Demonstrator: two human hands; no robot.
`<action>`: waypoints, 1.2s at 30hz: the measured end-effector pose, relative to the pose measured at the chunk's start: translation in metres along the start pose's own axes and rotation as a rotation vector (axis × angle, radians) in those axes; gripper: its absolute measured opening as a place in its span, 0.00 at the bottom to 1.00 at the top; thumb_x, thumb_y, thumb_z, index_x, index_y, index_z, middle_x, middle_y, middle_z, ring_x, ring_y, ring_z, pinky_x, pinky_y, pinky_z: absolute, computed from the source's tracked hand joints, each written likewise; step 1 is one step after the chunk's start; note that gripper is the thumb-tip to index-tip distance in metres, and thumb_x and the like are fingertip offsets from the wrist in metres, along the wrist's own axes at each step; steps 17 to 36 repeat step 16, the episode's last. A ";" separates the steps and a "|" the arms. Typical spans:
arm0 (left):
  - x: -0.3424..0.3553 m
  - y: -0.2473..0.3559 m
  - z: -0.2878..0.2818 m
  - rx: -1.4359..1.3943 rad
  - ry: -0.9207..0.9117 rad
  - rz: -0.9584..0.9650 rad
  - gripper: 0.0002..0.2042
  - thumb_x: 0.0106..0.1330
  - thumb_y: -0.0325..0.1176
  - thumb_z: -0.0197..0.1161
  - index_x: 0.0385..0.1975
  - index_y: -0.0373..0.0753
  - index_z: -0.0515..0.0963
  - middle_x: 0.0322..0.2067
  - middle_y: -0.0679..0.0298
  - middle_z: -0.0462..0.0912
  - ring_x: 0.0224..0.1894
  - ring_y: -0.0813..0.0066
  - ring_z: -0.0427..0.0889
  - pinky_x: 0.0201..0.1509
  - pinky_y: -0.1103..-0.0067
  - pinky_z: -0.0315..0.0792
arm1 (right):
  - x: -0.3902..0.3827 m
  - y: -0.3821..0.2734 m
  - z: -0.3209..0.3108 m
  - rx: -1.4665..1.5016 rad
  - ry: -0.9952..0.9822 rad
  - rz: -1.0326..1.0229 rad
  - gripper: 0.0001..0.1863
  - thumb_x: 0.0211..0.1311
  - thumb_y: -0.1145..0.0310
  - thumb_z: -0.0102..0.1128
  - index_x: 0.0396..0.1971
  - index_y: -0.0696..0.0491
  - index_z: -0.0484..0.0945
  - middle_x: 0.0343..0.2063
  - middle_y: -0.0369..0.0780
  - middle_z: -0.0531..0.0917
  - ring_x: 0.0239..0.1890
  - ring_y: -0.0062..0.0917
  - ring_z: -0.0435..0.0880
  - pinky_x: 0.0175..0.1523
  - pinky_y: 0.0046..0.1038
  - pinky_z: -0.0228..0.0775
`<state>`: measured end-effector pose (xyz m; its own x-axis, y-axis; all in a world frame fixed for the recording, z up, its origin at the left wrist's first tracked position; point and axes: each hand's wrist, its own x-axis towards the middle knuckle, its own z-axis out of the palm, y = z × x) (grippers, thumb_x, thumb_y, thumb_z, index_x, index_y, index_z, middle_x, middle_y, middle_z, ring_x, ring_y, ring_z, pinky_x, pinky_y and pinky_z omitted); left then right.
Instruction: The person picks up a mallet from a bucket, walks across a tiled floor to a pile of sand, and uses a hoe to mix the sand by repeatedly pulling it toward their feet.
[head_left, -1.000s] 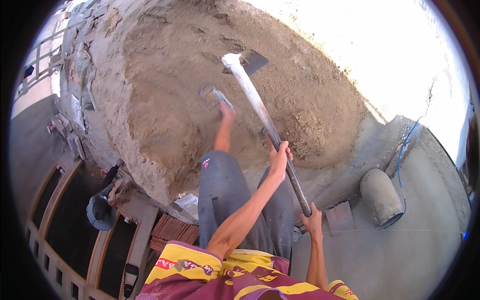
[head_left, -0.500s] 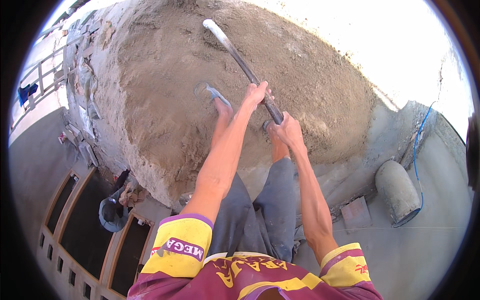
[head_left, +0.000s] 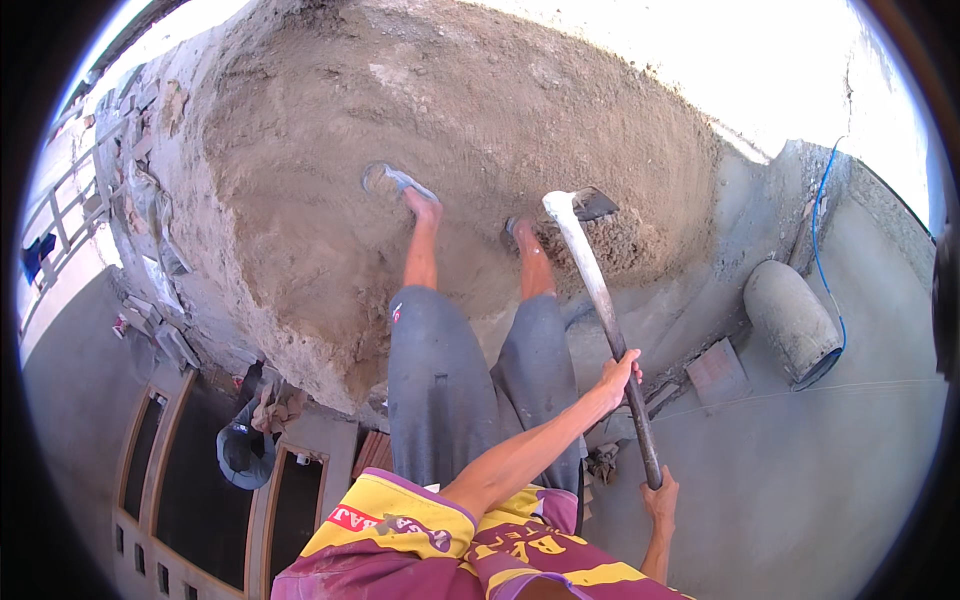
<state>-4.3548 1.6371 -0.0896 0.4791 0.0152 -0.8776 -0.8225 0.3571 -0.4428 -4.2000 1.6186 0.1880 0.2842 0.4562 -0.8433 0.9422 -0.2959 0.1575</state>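
Observation:
A long-handled hoe [head_left: 598, 285] slants across the right of my legs. Its whitened head end carries a dark metal blade [head_left: 594, 206], which meets the loose sandy soil just right of my right foot. My left hand [head_left: 618, 381] is wrapped around the middle of the handle, the arm reaching across my body. Close to the butt end, my right hand [head_left: 659, 497] also grips the handle, low beside my right hip. I stand on a broad mound of brown sand [head_left: 320, 180], in sandals partly covered by it.
A grey, dusty barrel [head_left: 790, 315] lies on the right, with a blue hose [head_left: 818, 230] running past it. Next to it is a flat square slab [head_left: 717, 373]. At lower left, a person in a cap [head_left: 245, 455] is near wooden frames [head_left: 165, 450]. Rubble [head_left: 160, 320] lines the left edge.
The hoe swung from raised beyond my feet down to the soil on my right. Both hands moved right and toward my body, still gripping the handle.

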 end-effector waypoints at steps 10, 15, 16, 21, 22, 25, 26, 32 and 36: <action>-0.057 0.362 -0.055 0.288 0.212 1.149 0.22 0.75 0.37 0.59 0.59 0.34 0.60 0.37 0.60 0.76 0.33 0.72 0.80 0.37 0.73 0.79 | 0.257 -0.343 0.132 0.196 -0.249 -0.730 0.18 0.54 0.63 0.67 0.43 0.54 0.77 0.32 0.56 0.86 0.39 0.56 0.85 0.46 0.52 0.75; -0.040 0.455 -0.083 0.295 0.425 1.045 0.29 0.77 0.50 0.55 0.63 0.32 0.60 0.39 0.57 0.79 0.33 0.67 0.82 0.37 0.67 0.81 | 0.283 -0.529 0.158 0.111 -0.231 -0.777 0.21 0.54 0.64 0.67 0.47 0.56 0.80 0.40 0.56 0.87 0.46 0.54 0.87 0.54 0.48 0.81; -0.038 0.455 -0.086 0.285 0.429 1.055 0.29 0.77 0.50 0.55 0.63 0.32 0.60 0.39 0.57 0.79 0.33 0.67 0.82 0.37 0.67 0.81 | 0.285 -0.529 0.160 0.106 -0.233 -0.791 0.21 0.54 0.64 0.67 0.47 0.56 0.80 0.40 0.56 0.87 0.46 0.54 0.87 0.54 0.48 0.81; -0.038 0.455 -0.086 0.285 0.429 1.055 0.29 0.77 0.50 0.55 0.63 0.32 0.60 0.39 0.57 0.79 0.33 0.67 0.82 0.37 0.67 0.81 | 0.285 -0.529 0.160 0.106 -0.233 -0.791 0.21 0.54 0.64 0.67 0.47 0.56 0.80 0.40 0.56 0.87 0.46 0.54 0.87 0.54 0.48 0.81; -0.038 0.455 -0.086 0.285 0.429 1.055 0.29 0.77 0.50 0.55 0.63 0.32 0.60 0.39 0.57 0.79 0.33 0.67 0.82 0.37 0.67 0.81 | 0.285 -0.529 0.160 0.106 -0.233 -0.791 0.21 0.54 0.64 0.67 0.47 0.56 0.80 0.40 0.56 0.87 0.46 0.54 0.87 0.54 0.48 0.81; -0.038 0.455 -0.086 0.285 0.429 1.055 0.29 0.77 0.50 0.55 0.63 0.32 0.60 0.39 0.57 0.79 0.33 0.67 0.82 0.37 0.67 0.81 | 0.285 -0.529 0.160 0.106 -0.233 -0.791 0.21 0.54 0.64 0.67 0.47 0.56 0.80 0.40 0.56 0.87 0.46 0.54 0.87 0.54 0.48 0.81; -0.038 0.455 -0.086 0.285 0.429 1.055 0.29 0.77 0.50 0.55 0.63 0.32 0.60 0.39 0.57 0.79 0.33 0.67 0.82 0.37 0.67 0.81 | 0.285 -0.529 0.160 0.106 -0.233 -0.791 0.21 0.54 0.64 0.67 0.47 0.56 0.80 0.40 0.56 0.87 0.46 0.54 0.87 0.54 0.48 0.81; -0.038 0.455 -0.086 0.285 0.429 1.055 0.29 0.77 0.50 0.55 0.63 0.32 0.60 0.39 0.57 0.79 0.33 0.67 0.82 0.37 0.67 0.81 | 0.285 -0.529 0.160 0.106 -0.233 -0.791 0.21 0.54 0.64 0.67 0.47 0.56 0.80 0.40 0.56 0.87 0.46 0.54 0.87 0.54 0.48 0.81; -0.038 0.455 -0.086 0.285 0.429 1.055 0.29 0.77 0.50 0.55 0.63 0.32 0.60 0.39 0.57 0.79 0.33 0.67 0.82 0.37 0.67 0.81 | 0.285 -0.529 0.160 0.106 -0.233 -0.791 0.21 0.54 0.64 0.67 0.47 0.56 0.80 0.40 0.56 0.87 0.46 0.54 0.87 0.54 0.48 0.81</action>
